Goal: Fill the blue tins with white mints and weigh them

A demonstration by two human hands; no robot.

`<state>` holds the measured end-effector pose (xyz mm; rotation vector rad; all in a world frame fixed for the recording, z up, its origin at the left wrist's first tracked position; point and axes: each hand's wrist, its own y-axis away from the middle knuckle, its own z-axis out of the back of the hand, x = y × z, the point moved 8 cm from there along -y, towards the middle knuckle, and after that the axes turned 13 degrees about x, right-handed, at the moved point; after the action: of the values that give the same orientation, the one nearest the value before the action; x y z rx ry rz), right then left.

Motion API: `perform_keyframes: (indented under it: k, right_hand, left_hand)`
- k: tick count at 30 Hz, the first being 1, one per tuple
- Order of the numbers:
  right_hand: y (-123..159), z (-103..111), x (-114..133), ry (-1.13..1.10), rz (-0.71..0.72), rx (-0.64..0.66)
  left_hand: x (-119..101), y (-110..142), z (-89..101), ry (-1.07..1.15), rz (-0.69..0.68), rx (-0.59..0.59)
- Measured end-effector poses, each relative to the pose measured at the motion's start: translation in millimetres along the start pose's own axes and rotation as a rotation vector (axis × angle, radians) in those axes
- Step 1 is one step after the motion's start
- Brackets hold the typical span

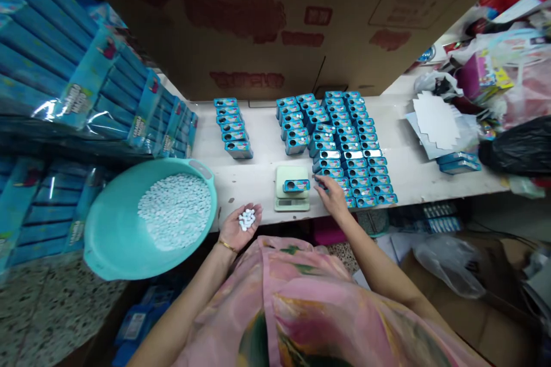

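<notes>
My left hand (236,229) lies palm up and cupped, holding a small heap of white candies (247,219). Just left of it is a turquoise basin (109,241) with many loose white candies (176,212) in it. A blue tin (297,186) stands on a small pale digital scale (293,204) in front of me. My right hand (331,196) is between that scale and the packed rows of blue tins (357,163). Its fingers reach out, slightly apart, with nothing visible between them; whether they touch a tin, I cannot tell.
A large cardboard box (275,28) rises behind the white table (258,183). More blue tins stand in a single column (235,136) and in rows farther back. Wrapped blue packs (77,80) are stacked at left. Paper sheets (437,123) and a black bag (520,146) lie at right.
</notes>
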<state>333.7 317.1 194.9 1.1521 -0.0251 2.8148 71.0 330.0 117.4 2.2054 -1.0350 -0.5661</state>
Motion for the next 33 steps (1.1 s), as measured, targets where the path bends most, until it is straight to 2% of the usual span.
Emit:
perform_keyframes:
  k: [6,10,14,17,19,20,23,25,28,33]
  right_hand:
    - [11,-29,-24,-0.273,-0.145,0.052]
    - [3,-41,-28,-0.311,-0.17,0.069]
    - [-4,-41,-29,-0.294,-0.168,0.092]
    - [-5,-27,-9,-0.177,-0.087,0.024]
    - [-2,-21,22,-0.063,0.023,-0.009]
    - [-1,-24,42,-0.013,0.091,0.014]
    - [4,-54,97,0.133,0.273,0.235]
    - [7,-77,117,0.26,0.31,0.368]
    - [4,-91,119,0.387,0.281,0.43]
    - [-13,-78,103,0.346,0.31,0.452]
  left_hand:
    - [0,-3,3.4,-0.006,-0.007,0.028]
    - [-1,-6,0.6,-0.013,-0.005,0.037]
    - [-2,-7,-1.4,-0.026,0.0,0.051]
    - [-1,-9,-4.9,-0.033,0.009,0.06]
    - [3,-12,-9.7,-0.038,0.019,0.067]
    - [6,-14,-13.3,-0.041,0.03,0.076]
    - [19,-20,-26.3,-0.04,0.083,0.111]
    - [28,-22,-34.1,-0.03,0.116,0.117]
    - [34,-26,-43.9,-0.006,0.112,0.101]
    - [37,-32,-66.3,0.002,0.062,0.094]
